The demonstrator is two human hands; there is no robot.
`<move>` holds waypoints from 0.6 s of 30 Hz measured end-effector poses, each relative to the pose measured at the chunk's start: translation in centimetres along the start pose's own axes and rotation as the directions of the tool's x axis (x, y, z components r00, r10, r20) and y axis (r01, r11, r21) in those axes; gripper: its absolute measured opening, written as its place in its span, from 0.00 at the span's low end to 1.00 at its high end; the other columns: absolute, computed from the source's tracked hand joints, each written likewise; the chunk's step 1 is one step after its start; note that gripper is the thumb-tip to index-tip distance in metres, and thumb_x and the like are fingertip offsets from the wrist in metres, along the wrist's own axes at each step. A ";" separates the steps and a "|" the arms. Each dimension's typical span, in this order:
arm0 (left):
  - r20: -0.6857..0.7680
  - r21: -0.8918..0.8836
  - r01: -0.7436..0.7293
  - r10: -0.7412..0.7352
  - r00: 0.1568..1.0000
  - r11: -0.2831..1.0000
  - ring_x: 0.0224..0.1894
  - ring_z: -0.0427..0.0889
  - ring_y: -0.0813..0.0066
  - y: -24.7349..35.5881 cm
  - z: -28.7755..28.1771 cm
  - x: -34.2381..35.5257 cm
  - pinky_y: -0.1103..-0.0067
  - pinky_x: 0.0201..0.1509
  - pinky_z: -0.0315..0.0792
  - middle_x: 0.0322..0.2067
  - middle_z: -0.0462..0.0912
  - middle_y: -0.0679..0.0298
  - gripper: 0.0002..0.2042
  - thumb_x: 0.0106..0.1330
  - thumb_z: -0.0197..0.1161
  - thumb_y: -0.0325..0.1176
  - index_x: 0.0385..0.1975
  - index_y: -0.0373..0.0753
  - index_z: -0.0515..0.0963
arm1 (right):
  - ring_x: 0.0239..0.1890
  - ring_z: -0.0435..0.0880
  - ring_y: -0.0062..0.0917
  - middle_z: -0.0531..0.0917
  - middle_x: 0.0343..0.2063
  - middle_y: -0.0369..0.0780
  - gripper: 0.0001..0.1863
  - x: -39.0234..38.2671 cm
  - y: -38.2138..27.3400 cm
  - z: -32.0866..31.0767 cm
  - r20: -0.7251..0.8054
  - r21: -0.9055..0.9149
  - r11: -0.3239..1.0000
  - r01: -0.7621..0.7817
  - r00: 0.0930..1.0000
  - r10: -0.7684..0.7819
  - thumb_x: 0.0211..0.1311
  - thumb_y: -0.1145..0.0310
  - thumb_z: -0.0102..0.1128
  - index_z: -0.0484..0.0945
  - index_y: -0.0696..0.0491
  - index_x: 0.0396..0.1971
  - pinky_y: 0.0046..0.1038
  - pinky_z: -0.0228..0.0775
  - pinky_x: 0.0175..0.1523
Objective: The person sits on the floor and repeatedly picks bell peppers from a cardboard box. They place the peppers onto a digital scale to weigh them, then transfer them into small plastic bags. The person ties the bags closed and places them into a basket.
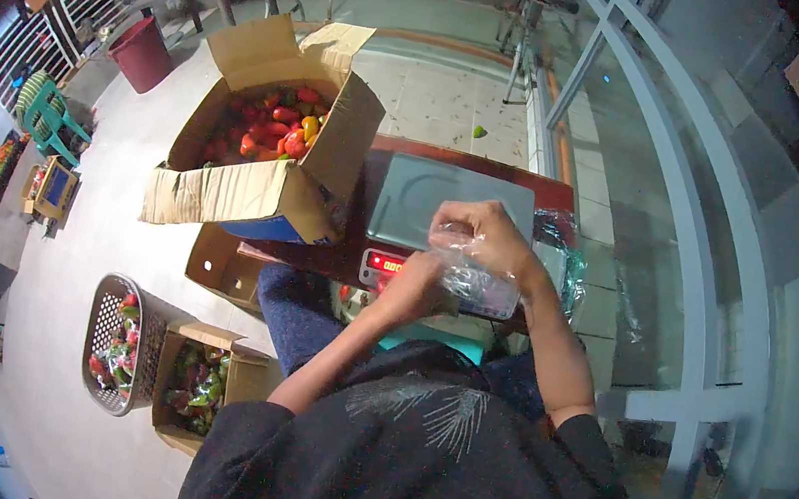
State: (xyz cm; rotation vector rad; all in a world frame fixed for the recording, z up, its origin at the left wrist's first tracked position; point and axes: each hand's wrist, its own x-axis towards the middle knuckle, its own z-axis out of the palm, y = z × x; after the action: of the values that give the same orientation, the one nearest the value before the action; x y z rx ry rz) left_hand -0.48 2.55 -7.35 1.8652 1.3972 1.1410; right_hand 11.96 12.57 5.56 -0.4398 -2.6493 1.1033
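Observation:
A crumpled clear plastic bag (478, 285) hangs between my two hands, over the front of a digital scale. My left hand (411, 289) is closed on the bag's left side, its fingertips partly hidden. Just above and to the right, my right hand (484, 235) pinches the upper part of the bag with bent fingers. Behind them lies the scale's grey weighing plate (417, 196), bare where it shows. Its red lit display (386, 262) is next to my left hand. To the left, an open cardboard box (225, 198) holds many red peppers (284, 128) and some yellow-orange ones.
More clear plastic bags (560, 256) lie at the right edge of the dark red table (375, 166). On the floor at left stand a slotted basket (97, 336) with bagged peppers and a smaller box (169, 376) of green and red peppers. A glass partition frame (677, 175) rises at right.

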 end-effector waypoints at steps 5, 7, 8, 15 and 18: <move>-0.048 -0.289 0.105 -0.124 0.991 0.951 0.48 0.77 0.64 3.9 -2.1 -1.4 0.73 0.51 0.68 0.46 0.77 0.48 0.20 0.55 0.56 0.23 0.51 0.34 0.70 | 0.27 0.75 0.15 0.79 0.23 0.32 0.10 -1.6 1.0 -4.8 -0.643 0.518 0.837 0.177 0.726 0.245 0.57 0.66 0.63 0.76 0.55 0.36 0.20 0.68 0.33; -0.215 -0.238 0.032 -0.085 0.973 0.971 0.49 0.77 0.62 2.7 -1.5 -1.9 0.73 0.52 0.68 0.47 0.77 0.48 0.20 0.57 0.53 0.22 0.52 0.33 0.69 | 0.29 0.75 0.12 0.80 0.27 0.31 0.10 -5.3 3.4 -9.0 -0.766 0.419 0.887 0.197 0.601 0.228 0.59 0.65 0.62 0.76 0.53 0.37 0.16 0.67 0.36; -0.302 -0.206 -0.006 -0.058 0.952 0.979 0.49 0.77 0.61 1.7 -1.2 -1.9 0.73 0.52 0.68 0.48 0.77 0.48 0.20 0.58 0.52 0.21 0.53 0.33 0.69 | 0.32 0.76 0.13 0.80 0.31 0.32 0.13 -5.8 3.8 -8.8 -0.740 0.424 0.876 0.229 0.645 0.189 0.58 0.65 0.63 0.76 0.53 0.40 0.16 0.67 0.38; -0.300 -0.081 0.103 -0.123 0.946 0.991 0.43 0.73 0.42 1.7 -0.8 0.4 0.67 0.45 0.68 0.41 0.76 0.44 0.13 0.61 0.50 0.27 0.45 0.32 0.72 | 0.52 0.73 0.23 0.73 0.52 0.38 0.26 -3.7 2.5 3.6 -0.347 0.378 0.918 0.119 0.938 0.021 0.55 0.64 0.66 0.69 0.56 0.51 0.27 0.69 0.53; -0.350 -0.029 -0.052 0.039 0.936 0.998 0.35 0.72 0.44 2.0 -0.6 0.1 0.68 0.37 0.66 0.34 0.75 0.45 0.10 0.64 0.51 0.30 0.41 0.32 0.72 | 0.37 0.77 0.22 0.77 0.35 0.37 0.18 -0.8 3.0 6.5 -0.384 0.712 0.694 0.110 0.888 0.253 0.60 0.59 0.61 0.74 0.56 0.43 0.28 0.71 0.44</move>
State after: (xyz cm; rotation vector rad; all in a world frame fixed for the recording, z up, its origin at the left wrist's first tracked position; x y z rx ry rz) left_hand -0.03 1.94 -5.42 1.7341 1.5113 1.5713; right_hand 11.10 10.08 -1.13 -0.5463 -1.6133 1.6971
